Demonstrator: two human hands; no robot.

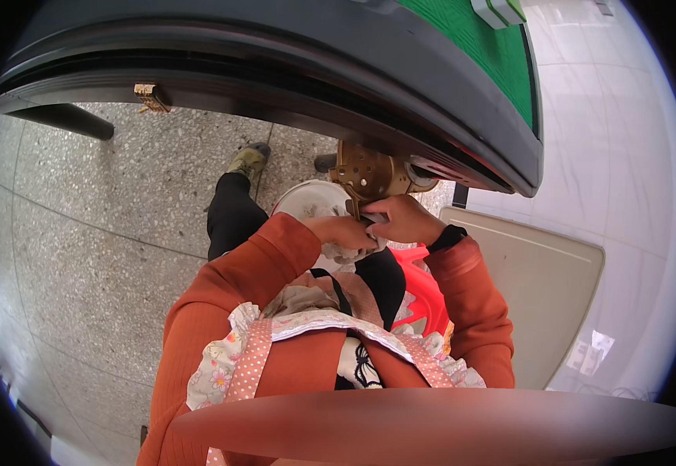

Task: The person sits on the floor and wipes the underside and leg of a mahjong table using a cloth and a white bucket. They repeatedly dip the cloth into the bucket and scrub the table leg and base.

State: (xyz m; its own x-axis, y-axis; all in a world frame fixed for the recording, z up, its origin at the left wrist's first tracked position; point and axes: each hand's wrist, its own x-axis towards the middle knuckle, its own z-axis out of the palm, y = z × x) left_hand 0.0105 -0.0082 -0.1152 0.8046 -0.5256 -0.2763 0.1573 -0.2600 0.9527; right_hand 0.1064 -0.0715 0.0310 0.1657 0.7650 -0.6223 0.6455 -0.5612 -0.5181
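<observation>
My left hand (347,233) grips a pale, crumpled cloth (341,254). Fingers of my right hand (412,219) close on the same cloth from the other side, and the two hands nearly meet. Just beyond them, a bronze-coloured fitting with round holes (367,169) sticks out from under the rim of a dark table (314,76). Its narrow lower arm (354,208) reaches down to my fingers; whether they touch it is partly hidden. Below the hands stands a white bucket (297,191), partly covered by my left forearm and the cloth.
Green cloth (483,58) covers the tabletop, with green-and-white blocks (498,11) at its far edge. A gold-coloured fitting (152,96) projects from the table's side. A red plastic stool (422,285) is beneath me. Right of it lies a beige panel (524,279). A table leg (67,119) stands left.
</observation>
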